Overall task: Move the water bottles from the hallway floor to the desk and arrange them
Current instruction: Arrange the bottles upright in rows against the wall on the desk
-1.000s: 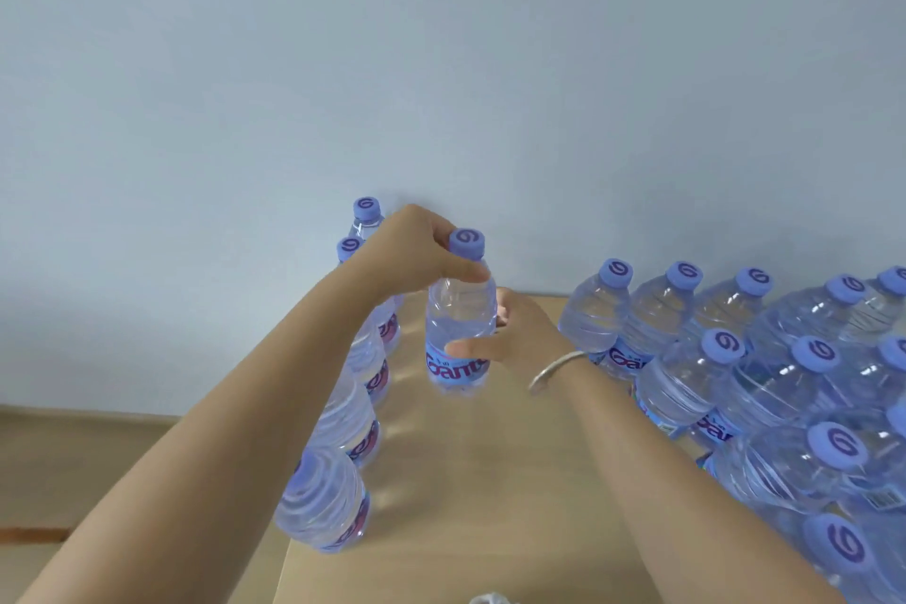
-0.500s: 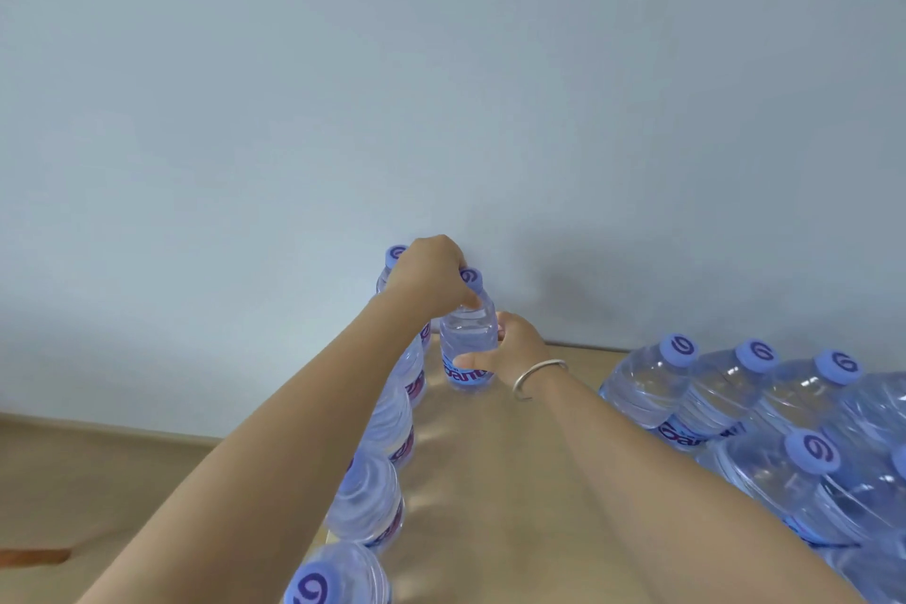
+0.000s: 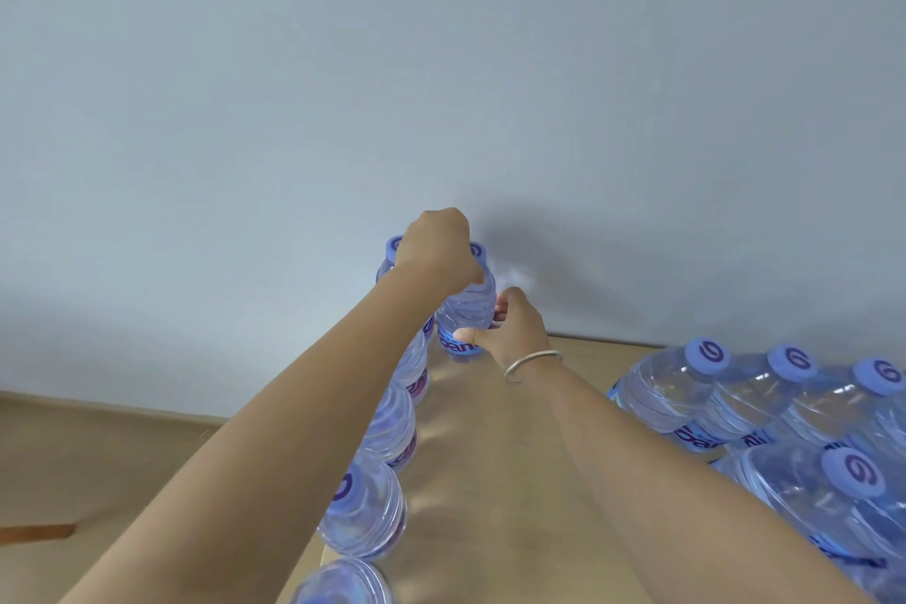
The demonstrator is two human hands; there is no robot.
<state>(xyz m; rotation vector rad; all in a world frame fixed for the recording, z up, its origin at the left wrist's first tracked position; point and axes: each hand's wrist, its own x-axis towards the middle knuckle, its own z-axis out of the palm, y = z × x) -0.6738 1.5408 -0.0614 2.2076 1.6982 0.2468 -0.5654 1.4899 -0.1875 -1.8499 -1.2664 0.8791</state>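
Clear plastic water bottle with blue cap (image 3: 468, 309) held upright at far end of light wooden desk (image 3: 495, 481), apparently touching pale blue-grey wall (image 3: 441, 64). Neck gripped by left hand (image 3: 436, 248), body by right hand (image 3: 512, 329). Bottle row (image 3: 387, 427) along left edge; wooden floor (image 3: 98, 456) below.

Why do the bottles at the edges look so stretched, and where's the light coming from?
Head view: wide-angle lens stretches the bottles on the right; the hands cast a soft shadow on the wall, right of the held bottle, so light likely comes from the left; glints dot the desk.
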